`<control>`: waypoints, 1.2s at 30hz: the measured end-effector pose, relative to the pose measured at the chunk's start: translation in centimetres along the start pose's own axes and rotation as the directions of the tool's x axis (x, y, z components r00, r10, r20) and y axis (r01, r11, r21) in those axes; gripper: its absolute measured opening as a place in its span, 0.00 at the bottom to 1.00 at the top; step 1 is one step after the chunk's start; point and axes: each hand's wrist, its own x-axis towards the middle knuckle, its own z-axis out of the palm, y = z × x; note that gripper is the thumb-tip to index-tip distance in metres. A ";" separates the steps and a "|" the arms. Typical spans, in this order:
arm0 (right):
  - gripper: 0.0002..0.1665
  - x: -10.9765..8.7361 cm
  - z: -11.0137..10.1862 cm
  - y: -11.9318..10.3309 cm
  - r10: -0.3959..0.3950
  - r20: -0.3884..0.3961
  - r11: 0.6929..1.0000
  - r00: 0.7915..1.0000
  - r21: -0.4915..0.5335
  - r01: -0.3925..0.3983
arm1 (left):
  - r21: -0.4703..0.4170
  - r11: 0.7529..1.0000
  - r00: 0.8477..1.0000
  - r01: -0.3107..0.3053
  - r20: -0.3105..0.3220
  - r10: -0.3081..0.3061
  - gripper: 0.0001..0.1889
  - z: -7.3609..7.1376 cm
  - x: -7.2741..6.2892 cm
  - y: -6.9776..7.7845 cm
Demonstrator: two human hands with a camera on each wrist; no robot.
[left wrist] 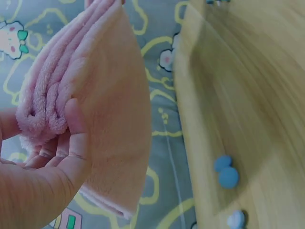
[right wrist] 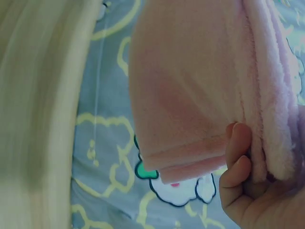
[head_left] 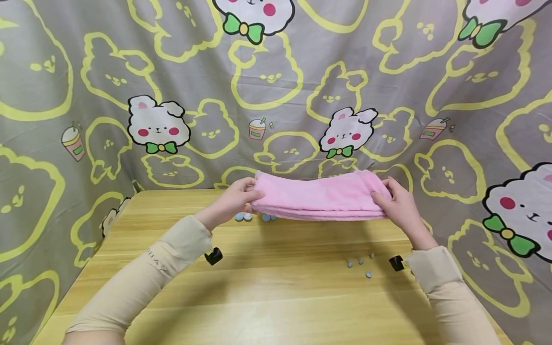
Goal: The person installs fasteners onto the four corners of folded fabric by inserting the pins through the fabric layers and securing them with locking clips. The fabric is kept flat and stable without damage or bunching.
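A folded pink plush towel (head_left: 316,194) is held up above the far part of the table, its layers stacked and its front edge sagging slightly. My left hand (head_left: 237,197) grips its left end, the thumb on top. At the opposite end, my right hand (head_left: 397,203) pinches the towel between thumb and fingers. The left wrist view shows the folded layers of the towel (left wrist: 52,95) between the left thumb and fingers. In the right wrist view, fingers (right wrist: 236,167) curl against the towel's (right wrist: 190,95) stacked edge.
Below is a light wooden table (head_left: 258,297). Blue and white round pieces (head_left: 243,217) lie behind the left hand, and several small bluish pieces (head_left: 368,274) lie towards the right. A grey curtain (head_left: 284,158) with yellow outlines and white cartoon animals surrounds the table's back and sides.
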 end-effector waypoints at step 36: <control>0.13 -6.1 6.4 -0.7 -0.401 0.178 0.915 0.898 0.123 0.385 | 0.218 0.974 0.965 0.068 0.234 -0.120 0.14 -4.3 -9.4 -8.4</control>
